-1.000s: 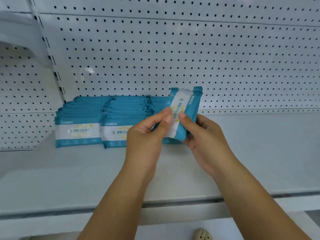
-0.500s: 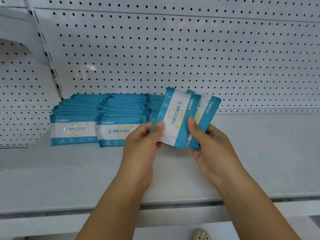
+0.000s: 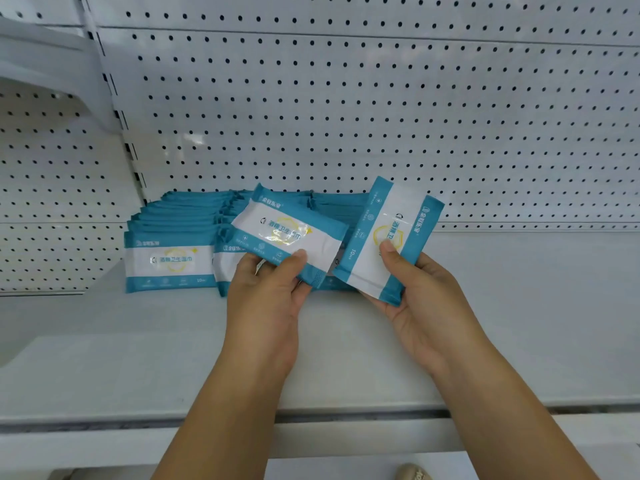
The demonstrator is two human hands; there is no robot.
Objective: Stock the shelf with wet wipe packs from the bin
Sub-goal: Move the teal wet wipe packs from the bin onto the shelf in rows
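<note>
My left hand (image 3: 266, 299) grips one teal-and-white wet wipe pack (image 3: 287, 233), tilted with its face toward me, above the white shelf (image 3: 138, 358). A second pack (image 3: 384, 237) stands nearly on end in my right hand (image 3: 422, 299), thumb pressed on its front. The two packs are apart, side by side. Behind them, rows of the same packs (image 3: 169, 251) lean against each other at the back left of the shelf, the third row mostly hidden by my hands. The bin is not in view.
A white pegboard back wall (image 3: 381, 116) rises behind the shelf. The shelf's front edge (image 3: 104, 420) runs across below my forearms. The shelf surface to the right of the rows is bare. A shoe tip (image 3: 412, 472) shows at the bottom.
The packs held together in both hands have been split: my left hand drew one pack leftward and turned it flatter, while my right hand kept the other and moved right.
</note>
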